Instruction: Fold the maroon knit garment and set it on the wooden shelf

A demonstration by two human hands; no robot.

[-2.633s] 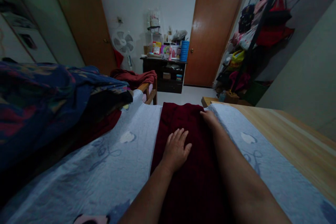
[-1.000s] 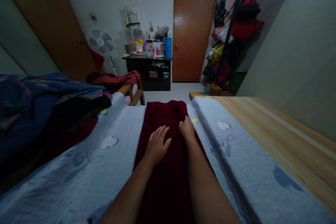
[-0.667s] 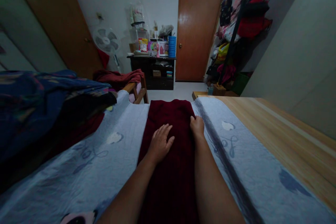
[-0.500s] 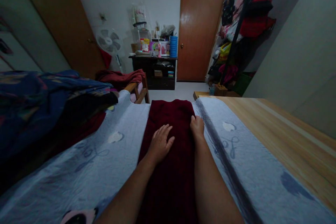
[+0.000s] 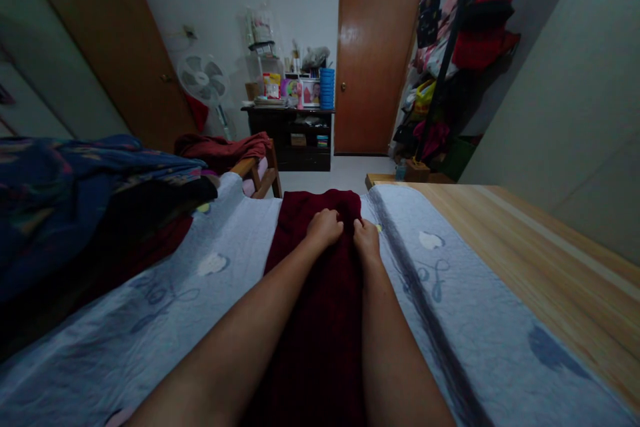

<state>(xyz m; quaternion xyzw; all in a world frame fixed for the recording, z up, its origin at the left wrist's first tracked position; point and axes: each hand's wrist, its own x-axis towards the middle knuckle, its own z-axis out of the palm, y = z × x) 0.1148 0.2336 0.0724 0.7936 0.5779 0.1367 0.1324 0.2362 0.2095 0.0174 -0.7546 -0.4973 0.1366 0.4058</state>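
1. A dim bedroom: a pale grey patterned bedsheet [image 5: 165, 320] covers the bed, with bare light wooden bed boards [image 5: 545, 267] along its right side.
2. A long dark red knitted cloth [image 5: 320, 320] lies lengthwise down the middle of the sheet.
3. The left hand [image 5: 326, 227] and right hand [image 5: 366, 239] sit side by side near its far end, each grip curled closed on the fabric.
4. A heap of dark blue patterned bedding [image 5: 75, 193] crowds the left.
5. Beyond stand a white pedestal fan [image 5: 204, 80], a dark wooden cabinet [image 5: 290, 140], an orange-brown door [image 5: 367, 60] and a rack of hung clothes [image 5: 450, 47].
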